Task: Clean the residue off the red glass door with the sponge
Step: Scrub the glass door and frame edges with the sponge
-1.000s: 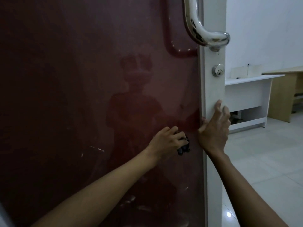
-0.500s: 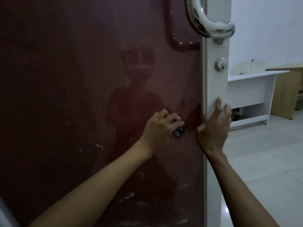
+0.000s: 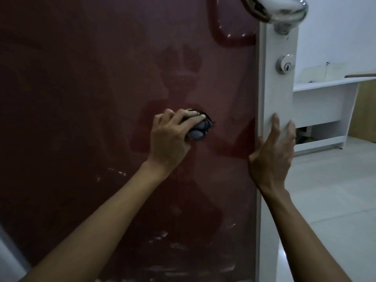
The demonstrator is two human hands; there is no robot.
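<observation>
Head view, centre frame: our left hand grips what looks like a dark sponge against the red glass door. Our right hand, fingers straight, braces the white door frame below the lock. Pale residue streaks lower down.

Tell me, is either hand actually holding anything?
The left hand grips a dark sponge from above, fingers curled over its top. The right hand holds nothing; it braces the door's white edge.
</observation>
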